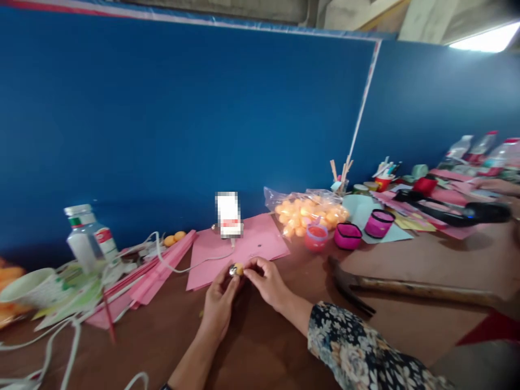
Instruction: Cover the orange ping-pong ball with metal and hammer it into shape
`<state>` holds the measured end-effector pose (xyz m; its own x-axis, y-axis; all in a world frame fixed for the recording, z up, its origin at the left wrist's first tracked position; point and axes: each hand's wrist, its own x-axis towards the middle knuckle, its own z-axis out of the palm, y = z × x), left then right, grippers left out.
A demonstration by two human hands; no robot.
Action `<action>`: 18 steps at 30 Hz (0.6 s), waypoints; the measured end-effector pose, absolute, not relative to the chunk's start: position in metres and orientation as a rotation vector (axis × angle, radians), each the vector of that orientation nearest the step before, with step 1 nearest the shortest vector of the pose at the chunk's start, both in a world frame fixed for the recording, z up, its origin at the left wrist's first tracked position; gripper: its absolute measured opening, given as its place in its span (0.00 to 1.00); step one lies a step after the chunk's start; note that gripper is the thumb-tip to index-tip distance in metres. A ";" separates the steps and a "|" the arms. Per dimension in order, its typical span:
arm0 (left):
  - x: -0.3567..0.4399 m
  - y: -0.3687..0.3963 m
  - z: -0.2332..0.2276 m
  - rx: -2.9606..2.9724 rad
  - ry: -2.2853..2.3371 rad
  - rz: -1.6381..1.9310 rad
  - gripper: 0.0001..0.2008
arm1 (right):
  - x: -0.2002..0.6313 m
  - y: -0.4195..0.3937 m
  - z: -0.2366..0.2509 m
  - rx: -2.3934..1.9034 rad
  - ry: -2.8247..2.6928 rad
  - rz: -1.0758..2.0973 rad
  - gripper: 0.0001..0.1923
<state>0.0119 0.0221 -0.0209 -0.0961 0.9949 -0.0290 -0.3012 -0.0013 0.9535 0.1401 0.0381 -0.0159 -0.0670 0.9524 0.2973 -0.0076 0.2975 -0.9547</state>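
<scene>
Between my two hands, above the brown table, is a small round piece [236, 270], shiny silver on its left part and yellow-orange on its right. My left hand [219, 303] pinches it from the left between thumb and fingers. From the right, the thumb and fingertips of my right hand [268, 281] close on its yellow side. Fine detail of the piece is too small to make out. Just beyond my fingers lie pink sheets [244, 254], with a few tiny dark bits on them and a propped phone [228, 214] with a white cable.
A clear bag of orange balls [298, 216] stands behind a red cup [316, 238] and two magenta pouches [348, 236]. To my right lies a wooden-handled hammer [422, 290]. Glass bottles [87, 238], a paper cup [30, 287] and cables crowd the left. Another person's hand [498, 187] shows far right.
</scene>
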 end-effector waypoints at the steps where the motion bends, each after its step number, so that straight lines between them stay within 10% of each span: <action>1: 0.011 0.022 -0.022 0.932 1.024 1.379 0.30 | 0.140 0.039 -0.017 -0.949 -1.381 1.040 0.04; 18: 0.011 0.020 -0.018 1.061 1.025 1.378 0.21 | 0.142 0.037 -0.018 -0.939 -1.425 1.140 0.07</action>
